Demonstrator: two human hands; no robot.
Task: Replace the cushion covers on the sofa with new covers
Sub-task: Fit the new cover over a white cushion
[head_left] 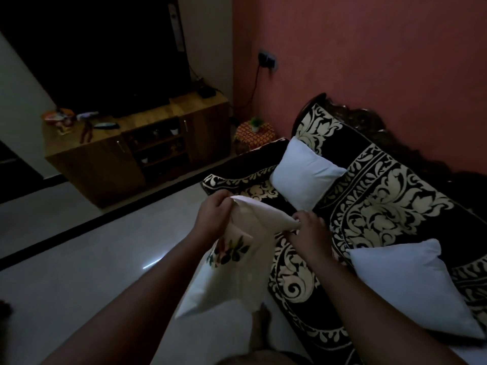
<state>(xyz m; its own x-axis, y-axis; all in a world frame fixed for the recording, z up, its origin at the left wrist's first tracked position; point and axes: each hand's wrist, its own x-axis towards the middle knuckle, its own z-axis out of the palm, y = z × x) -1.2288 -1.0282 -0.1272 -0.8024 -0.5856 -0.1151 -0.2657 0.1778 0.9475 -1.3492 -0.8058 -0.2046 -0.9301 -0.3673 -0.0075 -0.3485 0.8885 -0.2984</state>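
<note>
Head view, dim room, camera looking down over both forearms. Left hand (214,216) curled, fingers and thumb pinching the upper edge of a cream cushion cover (232,264) with a floral print of dark leaves on its face. Right hand (308,230) also curled, gripping the same cover at its opposite upper corner, so the top edge is stretched between the two hands. The cover hangs slack below them, in the air over the floor (87,262), just beside the front edge of the sofa (390,196); its lower corner drops toward the person's bare foot (261,325). Cannot tell whether the cover's mouth is open or whether anything is inside it. Sofa draped in a black throw with large cream scroll patterning. Two bare white cushions lie on it: the far cushion (305,172) leans near the armrest end against the backrest, the near cushion (411,285) lies at lower right on the seat, well apart from the first. Neither cushion touches the hands. Pink wall (369,54) behind the sofa, with a socket and plug (267,59) and a cord running down. Small potted plant (255,123) on a patterned stool beside the sofa end. At upper left, a wooden TV cabinet (126,151) carrying a dark television (105,54) and small clutter on its left end, too dark to identify.
</note>
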